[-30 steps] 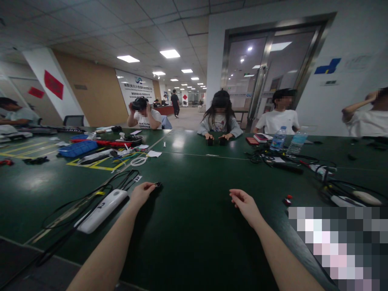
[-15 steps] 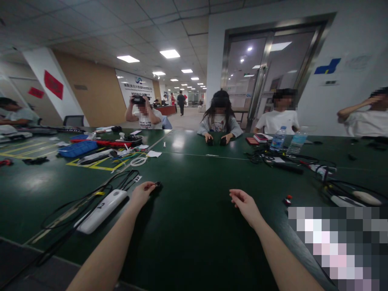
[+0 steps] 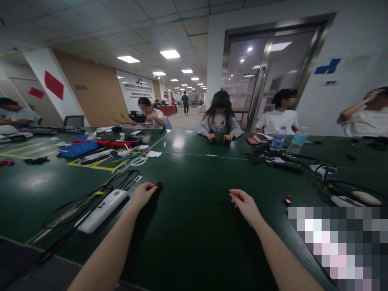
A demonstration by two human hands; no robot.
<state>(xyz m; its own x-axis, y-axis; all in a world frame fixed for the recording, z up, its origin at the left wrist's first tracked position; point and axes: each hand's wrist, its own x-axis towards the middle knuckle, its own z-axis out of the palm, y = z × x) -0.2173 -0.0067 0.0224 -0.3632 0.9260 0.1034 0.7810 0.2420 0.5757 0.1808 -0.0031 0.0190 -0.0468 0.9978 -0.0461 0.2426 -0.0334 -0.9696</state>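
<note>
My left hand (image 3: 145,194) is closed in a pinch at the left of the green table (image 3: 188,226). Its fingertips grip a small black object (image 3: 159,185), too small and dark to name, close to the tabletop. To the right, my right hand (image 3: 242,202) hovers over the bare surface with its fingers curled together and nothing visible in them. Beside my left forearm lies a white power bank-like device (image 3: 104,210) marked "2", with black cables (image 3: 91,198) running around it.
A blue tray (image 3: 78,149), a white coiled cable (image 3: 138,161) and loose wires are at the left. At the right are two water bottles (image 3: 278,138), tangled black cables (image 3: 330,184) and a small red-and-black item (image 3: 287,199). Several people sit across the table; one has both hands on it.
My hands stay almost in place; the small black object turns slightly in my left fingers. Opposite, one person has lowered a headset from the head, and another has spread the fingers.
</note>
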